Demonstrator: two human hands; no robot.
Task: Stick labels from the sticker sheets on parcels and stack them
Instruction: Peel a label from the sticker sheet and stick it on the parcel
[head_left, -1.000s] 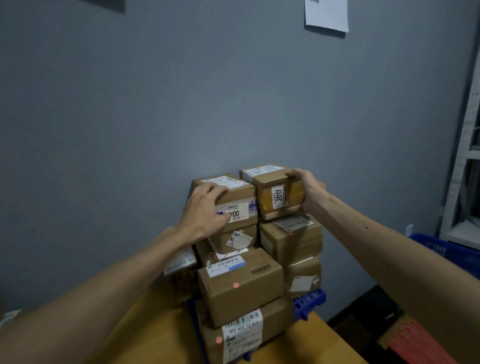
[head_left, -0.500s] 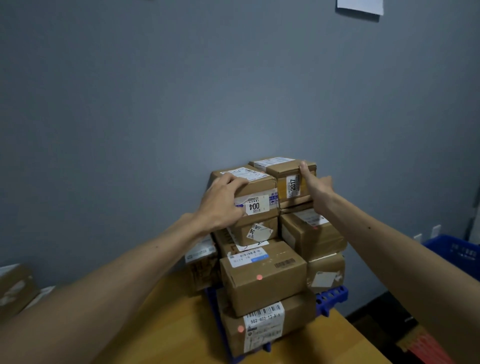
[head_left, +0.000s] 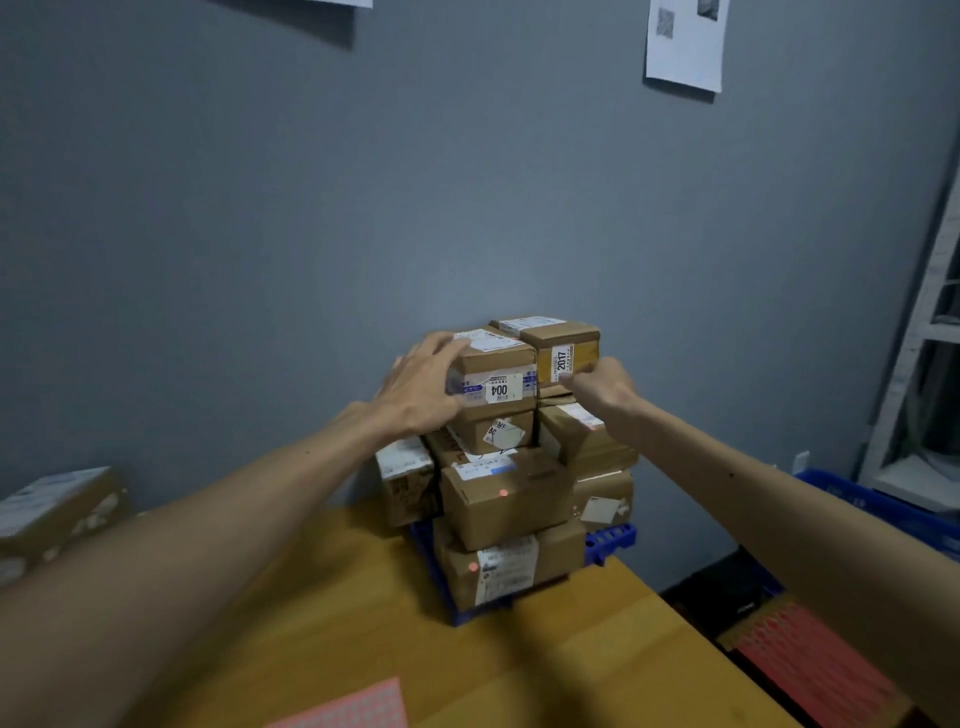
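Stack of parcels (head_left: 506, 506) stands on a blue pallet (head_left: 609, 540) at the far end of the wooden table (head_left: 311, 623), close to the grey wall. Top tier: two brown parcels side by side, touching. The parcel marked 004 (head_left: 493, 376) sits on the left and the parcel marked 2017 (head_left: 563, 348) on the right, slightly further back. Left hand (head_left: 421, 387): fingers straight and spread, laid flat against the left side and top edge of the parcel marked 004, thumb low on its front face. Right hand (head_left: 602, 387): fingers curled inward, knuckles at the lower front corner of the parcel marked 2017. Cannot tell whether it grips that parcel or only touches it. Both forearms reach in from the near edge of the frame. A sticker sheet (head_left: 348, 709), pink-red, lies on the table at the near edge, well apart from the stack. Another parcel (head_left: 57, 512) sits at the far left, blurred. A blue crate (head_left: 883, 512) is off the table to the right, below a white shelf frame (head_left: 930, 364). A printed paper (head_left: 683, 44) hangs on the wall above.
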